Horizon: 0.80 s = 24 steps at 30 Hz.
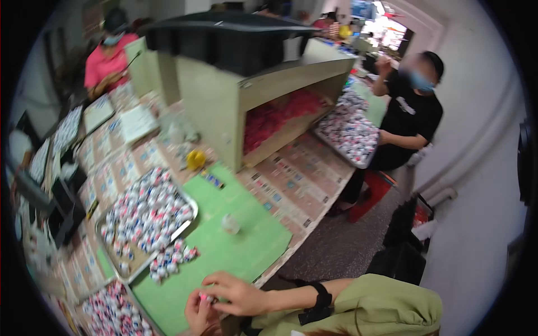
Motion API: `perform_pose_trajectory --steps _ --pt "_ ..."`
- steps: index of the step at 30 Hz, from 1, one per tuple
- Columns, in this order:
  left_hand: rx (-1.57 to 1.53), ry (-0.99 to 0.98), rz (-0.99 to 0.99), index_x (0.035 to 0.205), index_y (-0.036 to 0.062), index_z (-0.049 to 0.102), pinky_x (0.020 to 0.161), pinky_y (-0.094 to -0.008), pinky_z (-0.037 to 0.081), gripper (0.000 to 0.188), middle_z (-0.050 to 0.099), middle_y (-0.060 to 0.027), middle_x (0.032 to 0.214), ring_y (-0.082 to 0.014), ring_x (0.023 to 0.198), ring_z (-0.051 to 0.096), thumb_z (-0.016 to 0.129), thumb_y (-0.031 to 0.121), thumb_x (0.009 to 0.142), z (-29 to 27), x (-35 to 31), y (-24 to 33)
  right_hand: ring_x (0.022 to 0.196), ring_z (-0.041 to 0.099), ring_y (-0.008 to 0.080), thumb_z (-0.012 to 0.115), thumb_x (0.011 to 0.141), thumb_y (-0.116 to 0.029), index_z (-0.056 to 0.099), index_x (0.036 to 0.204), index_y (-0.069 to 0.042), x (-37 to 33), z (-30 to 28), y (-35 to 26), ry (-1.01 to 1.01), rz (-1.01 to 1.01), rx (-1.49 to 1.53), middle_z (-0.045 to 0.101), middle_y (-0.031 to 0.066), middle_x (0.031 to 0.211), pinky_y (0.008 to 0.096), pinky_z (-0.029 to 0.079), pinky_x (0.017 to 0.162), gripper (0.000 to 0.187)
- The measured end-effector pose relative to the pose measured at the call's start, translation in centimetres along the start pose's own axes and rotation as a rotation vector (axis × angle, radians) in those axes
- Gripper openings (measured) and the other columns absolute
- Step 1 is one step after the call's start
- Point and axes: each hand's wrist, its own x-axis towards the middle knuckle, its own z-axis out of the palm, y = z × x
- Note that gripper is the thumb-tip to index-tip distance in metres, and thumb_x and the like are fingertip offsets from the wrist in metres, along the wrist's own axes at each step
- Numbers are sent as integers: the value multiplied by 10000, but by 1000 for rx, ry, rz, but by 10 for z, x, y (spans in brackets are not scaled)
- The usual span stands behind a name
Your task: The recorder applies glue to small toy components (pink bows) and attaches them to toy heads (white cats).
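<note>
Near the lower edge, my left hand and my right hand meet with their fingertips closed around one small piece. It shows pink with some white and dark colour; the fingers cover most of it, and its exact kind is too small to tell. Just beyond my hands, a loose heap of small white, blue and pink pieces lies on a green mat. A metal tray to the left is filled with similar pieces, and another tray of them sits nearer me.
A small translucent cup stands on the mat, with a yellow object farther back. A pale box shelf holds pink material and carries a black bin. One person sits right by a full tray; another is far left.
</note>
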Motion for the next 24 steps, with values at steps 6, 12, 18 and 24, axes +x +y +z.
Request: perform_pose_trajectory --steps 6,12,18,24 --pt "737 422 353 1083 35 404 626 -239 428 306 507 -62 858 -122 735 480 528 49 804 -84 -27 78 934 478 259 536 791 -156 441 1088 -20 2 -23 -11 -135 112 120 441 130 1058 322 403 795 340" --pt "1549 1012 404 1111 1 469 645 -309 444 397 564 -182 956 -250 769 557 553 227 794 -101 -51 134 822 524 226 515 809 -150 467 1031 -6 -12 -31 9 -185 157 170 493 102 962 314 429 732 269" --pt "1899 847 314 1142 10 456 662 -315 440 419 547 -195 1002 -266 800 552 552 219 792 -82 -56 139 820 530 225 512 811 -144 471 1030 -8 -19 -62 6 -210 191 134 501 107 966 316 438 732 261" --pt "1851 714 208 1151 12 453 684 -314 435 421 531 -199 1038 -267 833 546 549 212 793 -21 -60 136 755 540 224 540 780 -154 491 990 -9 -36 -100 6 -154 239 100 524 109 909 324 433 688 260"
